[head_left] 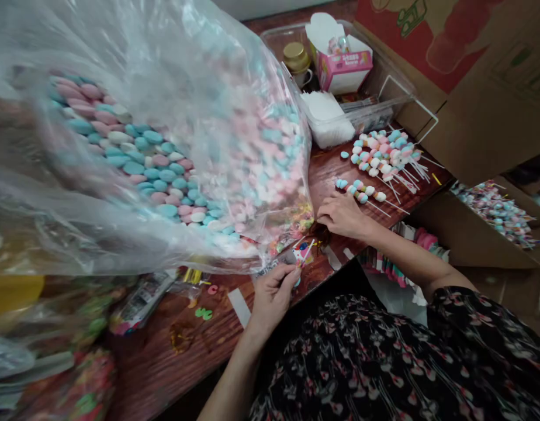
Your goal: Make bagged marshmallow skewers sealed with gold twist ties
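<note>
Left hand [273, 298] pinches what seems a small printed wrapper [301, 254] in a narrow grip; right hand [340, 215], grip unclear, lies beside a plastic bag [235, 146] of pastel candies, near candy skewers [384, 161] on a wooden table [173, 356].

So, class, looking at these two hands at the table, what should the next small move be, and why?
Probably the right hand should pick up the nearest skewer of pastel candies: it lies just beyond those fingers, while the left hand appears to pinch a small printed wrapper and seems occupied.
</note>
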Available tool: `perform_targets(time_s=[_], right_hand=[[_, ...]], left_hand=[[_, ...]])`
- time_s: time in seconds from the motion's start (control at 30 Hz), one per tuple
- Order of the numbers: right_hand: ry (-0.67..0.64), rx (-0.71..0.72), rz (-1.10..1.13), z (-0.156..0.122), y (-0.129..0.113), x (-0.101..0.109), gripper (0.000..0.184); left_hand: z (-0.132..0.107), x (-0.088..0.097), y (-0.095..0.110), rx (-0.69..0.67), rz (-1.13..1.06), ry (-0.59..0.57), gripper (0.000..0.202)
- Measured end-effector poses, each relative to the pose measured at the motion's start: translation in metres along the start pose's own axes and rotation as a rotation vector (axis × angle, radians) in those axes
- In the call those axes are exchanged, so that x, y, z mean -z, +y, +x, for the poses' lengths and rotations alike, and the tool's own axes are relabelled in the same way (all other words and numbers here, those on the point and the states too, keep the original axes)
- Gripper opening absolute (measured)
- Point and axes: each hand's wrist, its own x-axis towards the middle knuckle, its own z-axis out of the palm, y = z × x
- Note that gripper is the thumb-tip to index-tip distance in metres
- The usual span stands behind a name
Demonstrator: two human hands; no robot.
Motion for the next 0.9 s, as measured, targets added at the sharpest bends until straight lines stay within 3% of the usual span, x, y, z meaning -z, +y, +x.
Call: perform_targets(time_s=[0.1, 0.3, 0.63, 0.9], right_hand=[[-0.061, -0.003, -0.085, 0.007, -0.01, -0.007, 0.024], [-0.091, 0.017, -0.11, 0.008, -0.01, -0.015, 0.022], [0.306, 0.012, 0.207, -0.016, 0.032, -0.016, 0.021], [0.324, 0.108, 0.523, -0.024, 0.035, -0.032, 0.027]], left_hand=[[-0.002, 0.0, 0.0, 0.175, -0.134, 0.024, 0.029], [-0.008, 0.003, -0.005, 0.256, -0.195, 0.066, 0.03], [-0.01, -0.003, 0.0, 0.359, -0.354, 0.065, 0.03], [-0.012, -0.006, 0.002, 0.34, -0.359, 0.054, 0.029]])
